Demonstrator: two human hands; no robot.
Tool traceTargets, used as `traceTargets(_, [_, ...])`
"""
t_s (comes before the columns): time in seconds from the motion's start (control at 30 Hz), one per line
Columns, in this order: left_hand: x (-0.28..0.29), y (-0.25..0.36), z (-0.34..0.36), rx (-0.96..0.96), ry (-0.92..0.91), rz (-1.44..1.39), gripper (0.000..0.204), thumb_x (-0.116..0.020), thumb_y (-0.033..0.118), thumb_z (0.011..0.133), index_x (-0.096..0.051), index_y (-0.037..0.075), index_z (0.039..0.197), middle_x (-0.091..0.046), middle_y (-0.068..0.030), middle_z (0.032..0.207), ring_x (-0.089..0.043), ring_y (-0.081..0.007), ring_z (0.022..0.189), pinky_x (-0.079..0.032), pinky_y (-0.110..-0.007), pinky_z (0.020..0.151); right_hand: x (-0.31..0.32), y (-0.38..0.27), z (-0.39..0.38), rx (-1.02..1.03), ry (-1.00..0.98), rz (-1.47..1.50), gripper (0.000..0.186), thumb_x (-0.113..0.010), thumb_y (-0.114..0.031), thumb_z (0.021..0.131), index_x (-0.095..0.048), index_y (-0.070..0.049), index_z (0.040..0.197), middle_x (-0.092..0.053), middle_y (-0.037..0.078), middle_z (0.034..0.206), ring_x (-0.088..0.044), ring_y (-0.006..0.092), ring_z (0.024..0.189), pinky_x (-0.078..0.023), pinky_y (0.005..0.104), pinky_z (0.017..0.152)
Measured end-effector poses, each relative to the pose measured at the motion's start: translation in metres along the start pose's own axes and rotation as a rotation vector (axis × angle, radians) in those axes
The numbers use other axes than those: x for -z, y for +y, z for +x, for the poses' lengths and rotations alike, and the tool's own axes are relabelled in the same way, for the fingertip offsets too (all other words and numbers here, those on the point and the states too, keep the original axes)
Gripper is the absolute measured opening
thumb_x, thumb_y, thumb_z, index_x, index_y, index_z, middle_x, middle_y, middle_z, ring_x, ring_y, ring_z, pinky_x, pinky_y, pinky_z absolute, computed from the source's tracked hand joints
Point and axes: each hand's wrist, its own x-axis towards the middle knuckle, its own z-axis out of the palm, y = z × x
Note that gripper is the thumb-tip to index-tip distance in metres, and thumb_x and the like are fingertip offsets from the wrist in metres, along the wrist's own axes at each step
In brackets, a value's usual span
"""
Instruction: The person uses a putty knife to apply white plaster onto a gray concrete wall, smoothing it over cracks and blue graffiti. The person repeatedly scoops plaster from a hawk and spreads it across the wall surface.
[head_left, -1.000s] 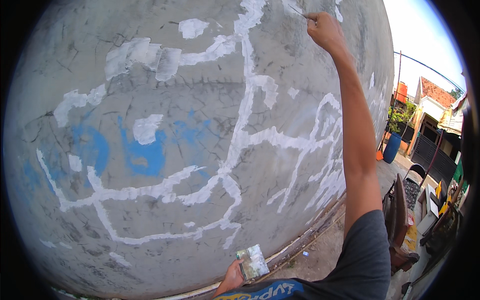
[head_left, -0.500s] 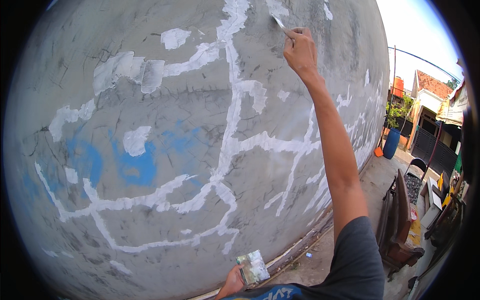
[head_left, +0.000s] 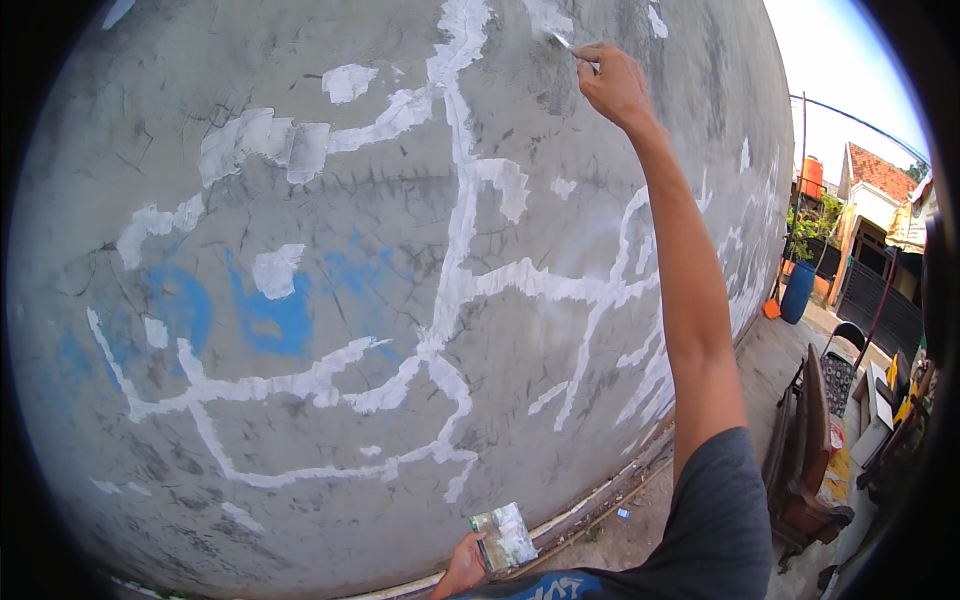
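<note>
My right hand [head_left: 614,86] is raised high against the grey wall [head_left: 350,230], closed around a putty knife [head_left: 563,41]. The knife's blade meets the wall at the lower edge of a white filler patch [head_left: 546,16]. Low down, close to my body, my left hand [head_left: 466,562] grips a flat rectangular board [head_left: 504,536] smeared with white filler. White filler lines [head_left: 455,220] branch over much of the wall, following its cracks. Faded blue paint [head_left: 270,310] marks the left part of the wall.
A narrow paved strip [head_left: 640,520] runs along the wall's foot on the right. Beyond it stand a dark wooden bench [head_left: 810,450], a white box-like piece [head_left: 874,405], a blue barrel [head_left: 797,292] and an orange tank [head_left: 812,172]. A dark gate [head_left: 875,305] lies farther back.
My right hand has turned and shifted slightly right and down with the putty knife, whose blade stays at the patch. My left hand and the board have hardly moved. The view has shifted slightly.
</note>
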Motion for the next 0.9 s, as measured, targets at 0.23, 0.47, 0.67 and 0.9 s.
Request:
traceTargets(0.23, [-0.032,0.006,-0.028,-0.016,0.05,-0.017,0.05,-0.04,0.025,0.092,-0.041,-0.002,0.133,-0.055,-0.0181,0.129,-0.055,-0.0318,0.118,-0.041,-0.048,0.102,-0.013,0.0,-0.045,0.06,-0.18,0.011,0.03,-0.052,-0.01,0.081,-0.07,-0.004,0.104,-0.064,0.015,0.102,-0.061,0.0345,0.093,-0.048,0.0403,0.083])
traceTargets(0.47, [-0.027,-0.007,-0.008,0.015,0.057,0.031,0.051,-0.04,0.025,0.092,-0.04,-0.003,0.135,-0.054,-0.018,0.13,-0.054,-0.0321,0.119,-0.041,-0.048,0.102,-0.007,-0.001,-0.004,0.092,0.072,0.045,0.027,-0.055,-0.009,0.084,-0.07,-0.003,0.106,-0.064,0.013,0.106,-0.063,0.0327,0.086,-0.048,0.0355,0.08])
traceTargets(0.67, [-0.042,-0.008,-0.028,-0.021,0.096,-0.01,0.051,-0.04,0.025,0.092,-0.04,-0.003,0.135,-0.054,-0.0177,0.131,-0.054,-0.0325,0.119,-0.041,-0.049,0.103,-0.012,-0.019,-0.029,0.086,-0.199,-0.045,0.03,-0.054,-0.01,0.081,-0.07,-0.004,0.106,-0.065,0.017,0.105,-0.063,0.0346,0.093,-0.049,0.0373,0.082])
traceTargets(0.9, [-0.051,-0.003,-0.035,-0.028,0.125,0.019,0.051,-0.041,0.025,0.091,-0.04,-0.003,0.135,-0.054,-0.018,0.131,-0.054,-0.0323,0.119,-0.041,-0.048,0.102,0.02,-0.012,0.012,-0.038,-0.115,-0.042,0.035,-0.052,-0.011,0.072,-0.072,-0.006,0.1,-0.066,0.021,0.089,-0.063,0.0373,0.086,-0.049,0.0414,0.081])
